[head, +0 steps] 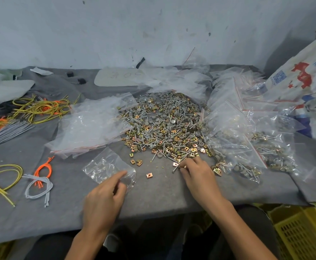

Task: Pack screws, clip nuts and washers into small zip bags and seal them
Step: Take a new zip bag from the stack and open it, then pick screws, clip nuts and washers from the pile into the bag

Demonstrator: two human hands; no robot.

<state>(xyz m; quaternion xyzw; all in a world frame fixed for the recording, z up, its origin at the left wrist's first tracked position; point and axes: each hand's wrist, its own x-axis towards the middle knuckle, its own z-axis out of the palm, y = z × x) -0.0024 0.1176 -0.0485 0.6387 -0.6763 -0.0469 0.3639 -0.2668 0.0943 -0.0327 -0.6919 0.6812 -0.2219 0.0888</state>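
Observation:
A big loose heap of screws, brass clip nuts and grey washers lies in the middle of the grey felt table. My right hand is at the heap's near edge, its fingertips pinching a screw and small parts. My left hand rests beside a small clear zip bag on the felt, index finger stretched onto the bag's near side. A single clip nut lies between my hands. A stack of empty zip bags sits left of the heap. Filled bags are piled at the right.
Yellow, orange and grey cords lie at the far left, and small cord bundles sit near the front left. A printed sack stands at the right. A yellow crate sits below the table's right edge.

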